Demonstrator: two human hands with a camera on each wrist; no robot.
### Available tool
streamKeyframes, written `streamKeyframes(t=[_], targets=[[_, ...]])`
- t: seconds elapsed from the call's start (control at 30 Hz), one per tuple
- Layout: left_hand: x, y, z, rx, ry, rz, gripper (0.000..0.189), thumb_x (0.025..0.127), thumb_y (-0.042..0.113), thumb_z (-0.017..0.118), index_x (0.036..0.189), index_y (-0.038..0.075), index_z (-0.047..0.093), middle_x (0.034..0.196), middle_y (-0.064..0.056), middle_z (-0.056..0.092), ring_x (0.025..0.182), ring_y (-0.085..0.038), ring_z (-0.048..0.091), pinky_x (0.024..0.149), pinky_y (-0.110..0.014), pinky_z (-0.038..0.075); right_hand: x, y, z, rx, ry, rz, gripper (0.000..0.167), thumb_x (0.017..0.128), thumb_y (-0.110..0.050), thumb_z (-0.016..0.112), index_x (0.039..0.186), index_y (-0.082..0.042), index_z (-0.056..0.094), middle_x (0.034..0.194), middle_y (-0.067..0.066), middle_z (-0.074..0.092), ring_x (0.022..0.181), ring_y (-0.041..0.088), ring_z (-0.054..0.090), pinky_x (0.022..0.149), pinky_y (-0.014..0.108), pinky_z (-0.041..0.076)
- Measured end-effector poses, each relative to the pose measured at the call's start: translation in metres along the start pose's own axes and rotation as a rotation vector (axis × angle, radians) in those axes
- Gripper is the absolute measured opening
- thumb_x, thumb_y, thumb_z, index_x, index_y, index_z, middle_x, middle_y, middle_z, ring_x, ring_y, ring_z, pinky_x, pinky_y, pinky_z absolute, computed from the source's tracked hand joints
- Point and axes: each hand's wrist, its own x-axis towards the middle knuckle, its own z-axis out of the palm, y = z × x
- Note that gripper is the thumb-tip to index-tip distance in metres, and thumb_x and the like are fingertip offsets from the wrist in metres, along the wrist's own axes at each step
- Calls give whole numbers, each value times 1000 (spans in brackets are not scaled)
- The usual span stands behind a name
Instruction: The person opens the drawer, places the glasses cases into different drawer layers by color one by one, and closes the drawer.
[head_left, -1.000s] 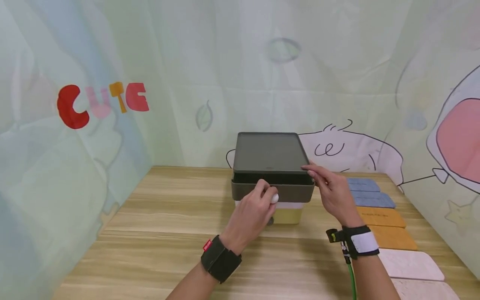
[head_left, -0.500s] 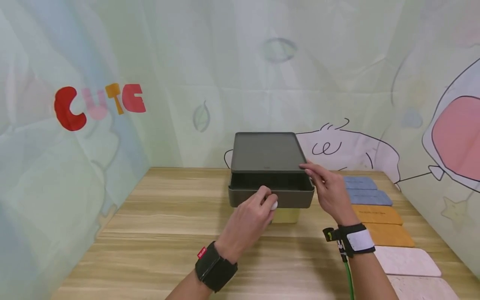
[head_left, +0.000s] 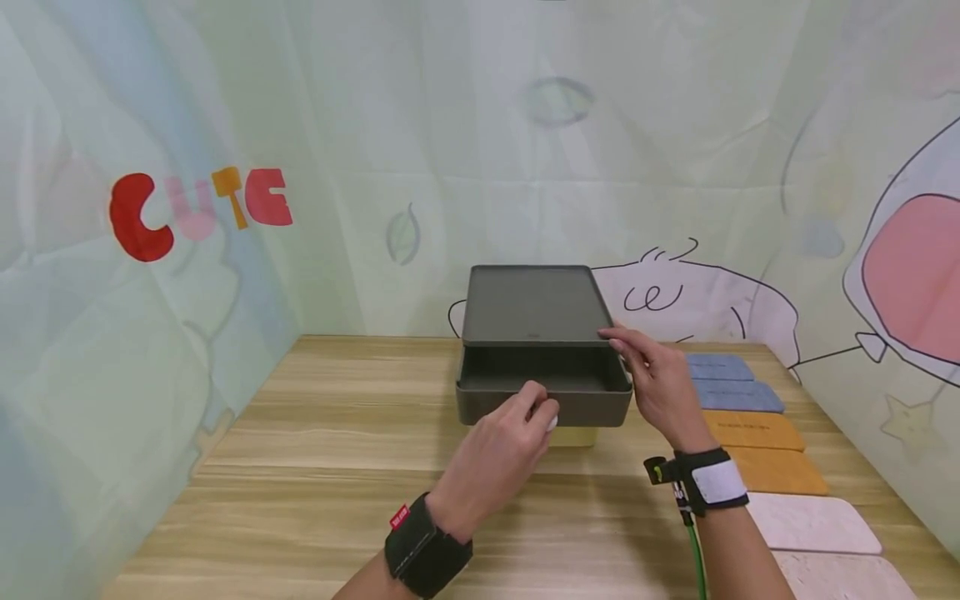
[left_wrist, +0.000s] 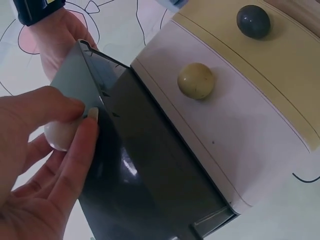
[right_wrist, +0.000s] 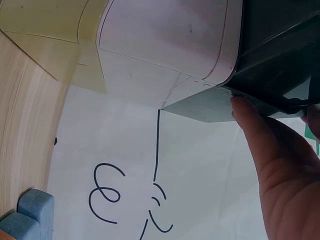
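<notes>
So in your head view, the wood-grain table (head_left: pixel 315 467) takes up the lower part, and a pale green printed cloth (head_left: pixel 375 100) covers the walls behind it. Upper left you've got big cartoon letters (head_left: pixel 202 208), looks like CUTE, in red, pink and orange. Left of centre there's a leaf print (head_left: pixel 403 234), plus an oval print (head_left: pixel 558 100) near the top. Far right is a pink balloon (head_left: pixel 918 267) with a little star (head_left: pixel 907 423) below it, and a black-outlined doodle (head_left: pixel 697 292) sits right of centre. Lower right you've got two blue slabs (head_left: pixel 738 395), two orange slabs (head_left: pixel 780 471) and two pale pink slabs (head_left: pixel 813 523), the last cut off by the frame.
</notes>
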Motion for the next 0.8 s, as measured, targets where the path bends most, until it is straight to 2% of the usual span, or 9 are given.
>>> streamKeyframes(t=[0.2, 0.33, 0.47, 0.8], targets=[[-1, 2, -2, 7, -9, -1, 11, 92, 5, 71, 103, 6, 68, 100, -2, 54, 81, -6, 59, 71, -15, 54, 0, -1, 0, -5, 7, -9, 26, 104, -18, 55, 123, -15, 73, 133, 16, 68, 66, 14, 55, 65, 21, 41], [-1, 3, -3, 22, -11, 11, 10, 93, 5, 70, 102, 7, 68, 100, -2, 54, 79, -5, 59, 69, -13, 54, 0, -1, 0, 0, 6, -13, 26, 105, -18, 55, 123, -14, 73, 133, 17, 67, 54, 8, 39, 59, 22, 38], [-1, 5, -5, 27, -17, 22, 10, 93, 6, 71, 103, 6, 69, 101, -3, 55, 80, -5, 61, 70, -13, 55, 0, -1, 0, 9, 4, -8, 26, 105, -18, 55, 123, -14, 73, 133, 18, 68, 51, 6, 30, 54, 23, 35], [-2, 10, -8, 40, -30, 31, 10, 93, 6, 71, 103, 6, 68, 101, -3, 56, 81, -5, 61, 70, -15, 55, 0, -2, 0, 1, 2, 1, 27, 105, -19, 54, 124, -14, 72, 133, 18, 67, 49, 5, 27, 52, 24, 34]])
